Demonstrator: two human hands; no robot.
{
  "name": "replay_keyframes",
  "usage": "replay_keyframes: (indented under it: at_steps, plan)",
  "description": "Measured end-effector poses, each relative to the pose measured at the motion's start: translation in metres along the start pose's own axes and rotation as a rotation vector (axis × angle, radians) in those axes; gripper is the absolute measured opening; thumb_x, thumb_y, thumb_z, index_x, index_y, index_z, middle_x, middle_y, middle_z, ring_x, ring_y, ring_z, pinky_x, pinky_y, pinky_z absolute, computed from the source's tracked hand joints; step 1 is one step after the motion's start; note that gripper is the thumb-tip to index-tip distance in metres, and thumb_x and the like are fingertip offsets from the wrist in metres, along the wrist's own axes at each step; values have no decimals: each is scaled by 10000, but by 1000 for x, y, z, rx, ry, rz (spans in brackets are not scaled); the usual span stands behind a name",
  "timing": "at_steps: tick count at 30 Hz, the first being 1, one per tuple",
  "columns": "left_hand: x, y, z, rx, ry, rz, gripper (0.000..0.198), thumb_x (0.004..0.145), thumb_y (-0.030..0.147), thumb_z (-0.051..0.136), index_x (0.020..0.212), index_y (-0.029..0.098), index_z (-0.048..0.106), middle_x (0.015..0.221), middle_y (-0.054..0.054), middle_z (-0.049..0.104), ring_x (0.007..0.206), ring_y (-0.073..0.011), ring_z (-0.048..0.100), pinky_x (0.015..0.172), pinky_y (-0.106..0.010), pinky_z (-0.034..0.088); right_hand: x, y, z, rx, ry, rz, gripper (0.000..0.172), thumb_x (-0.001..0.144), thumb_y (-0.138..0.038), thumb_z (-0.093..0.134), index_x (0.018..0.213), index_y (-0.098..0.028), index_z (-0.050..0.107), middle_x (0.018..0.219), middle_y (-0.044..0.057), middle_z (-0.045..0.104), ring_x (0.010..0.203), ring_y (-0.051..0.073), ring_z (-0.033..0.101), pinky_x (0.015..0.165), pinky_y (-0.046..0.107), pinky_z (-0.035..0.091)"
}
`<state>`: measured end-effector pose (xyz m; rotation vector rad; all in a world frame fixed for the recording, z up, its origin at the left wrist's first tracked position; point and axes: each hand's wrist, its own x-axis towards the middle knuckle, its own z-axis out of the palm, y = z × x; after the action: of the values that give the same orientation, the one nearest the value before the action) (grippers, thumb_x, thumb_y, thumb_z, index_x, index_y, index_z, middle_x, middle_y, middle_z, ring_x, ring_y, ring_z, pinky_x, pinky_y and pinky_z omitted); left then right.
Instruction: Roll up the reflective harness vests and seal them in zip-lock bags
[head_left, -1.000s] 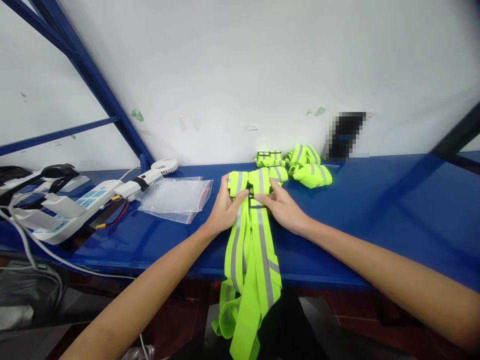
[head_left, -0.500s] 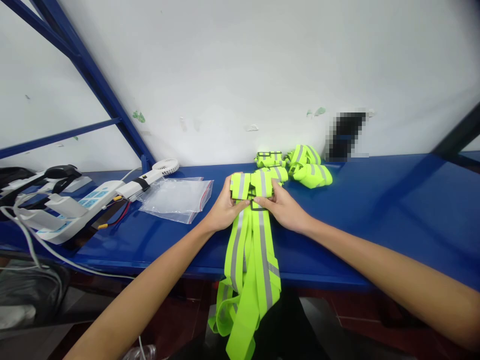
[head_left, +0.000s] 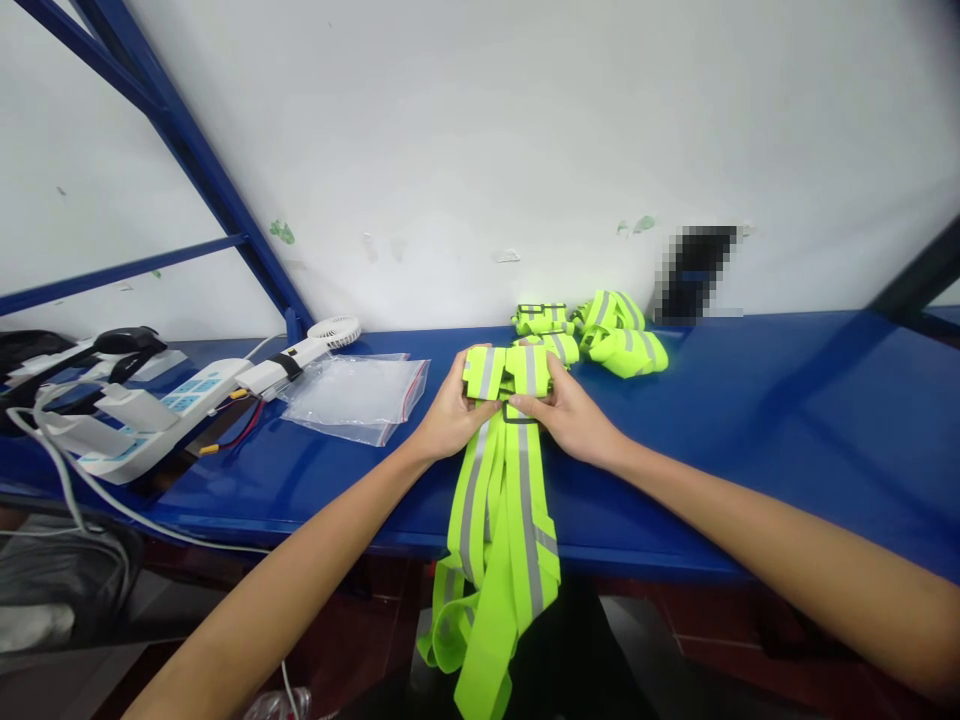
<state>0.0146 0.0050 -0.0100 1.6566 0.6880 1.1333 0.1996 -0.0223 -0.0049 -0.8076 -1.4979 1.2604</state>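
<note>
A neon-yellow reflective strap vest [head_left: 501, 500] with grey stripes lies across the blue bench [head_left: 750, 420] and hangs over its front edge. Its upper end is folded into a small roll. My left hand [head_left: 448, 412] grips the left side of that roll, thumb on top. My right hand [head_left: 571, 414] pinches the right side, beside a black buckle. Both hands are closed on the fabric.
Two folded yellow vests [head_left: 622, 335] and a smaller bundle [head_left: 540, 318] sit by the white wall. A stack of clear zip bags [head_left: 356, 395] lies to the left. Further left are a white handheld fan [head_left: 300, 350], white devices [head_left: 142, 420] and cables. A blue frame strut [head_left: 202, 175] rises behind.
Both hands have rolled the folded upper end of the vest slightly toward me and tightened it. The hanging straps have shifted a little.
</note>
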Motion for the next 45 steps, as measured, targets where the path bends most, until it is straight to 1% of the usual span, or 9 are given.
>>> replay_keyframes:
  at_steps: [3,8,14,21,27,34,38,41,45]
  plan:
    - [-2,2,-1,-50,-38,-24,749,774,284,763,1385,247,332,1286,-102,557,1180,-259,582,982,-369,485,-1,1,1,33,12,2,681,844,-337,681,1433,-329,339,1106,32,695,872,245,714,846,456,600]
    - [-1,3,0,-253,-71,-123,657,766,285,742,1317,264,386,1258,-61,601,1136,-256,615,920,-362,513,-1,0,4,62,110,5,500,783,-335,736,1239,-289,536,1172,42,700,993,274,696,852,439,583]
    - [7,1,7,-421,20,-137,494,858,607,579,1184,242,511,1180,-48,644,1103,-250,627,939,-391,510,1,-4,8,119,199,75,349,752,-315,743,1078,-251,633,1083,35,736,1002,284,693,909,471,550]
    - [9,9,4,-465,118,-214,292,837,359,653,1068,191,588,1002,-37,695,952,-225,673,868,-377,535,3,-3,8,341,112,186,416,750,-241,718,1157,-283,643,1124,19,728,1039,289,687,952,494,530]
    - [9,13,2,-441,130,-230,275,775,279,679,1032,184,653,956,-23,697,904,-200,655,851,-345,520,5,-3,7,344,159,231,411,721,-179,678,1127,-243,673,1037,41,747,1009,295,691,928,488,531]
    - [6,15,0,-406,158,-135,268,716,355,753,907,172,709,875,-28,701,866,-196,641,857,-343,487,0,-16,6,314,18,145,318,811,-392,634,1084,-238,689,1100,37,724,1103,287,642,944,451,509]
    - [4,14,-4,-357,134,-80,251,674,290,777,890,169,733,1043,-59,705,981,-219,632,923,-355,464,-1,-17,5,216,38,96,290,807,-412,682,1043,-244,691,1095,29,711,1068,259,644,959,419,492]
    - [3,14,-4,-323,117,-58,340,637,219,793,968,179,723,1189,-68,668,1122,-247,598,994,-361,438,2,-16,4,225,89,106,383,725,-296,754,1092,-247,658,1041,31,712,993,253,668,957,435,497]
    - [4,14,-6,-393,110,-137,836,619,131,799,1379,272,478,1099,-38,690,1057,-225,652,986,-385,464,3,-15,0,218,178,120,663,667,-233,780,1287,-273,548,936,28,705,908,260,689,928,470,526]
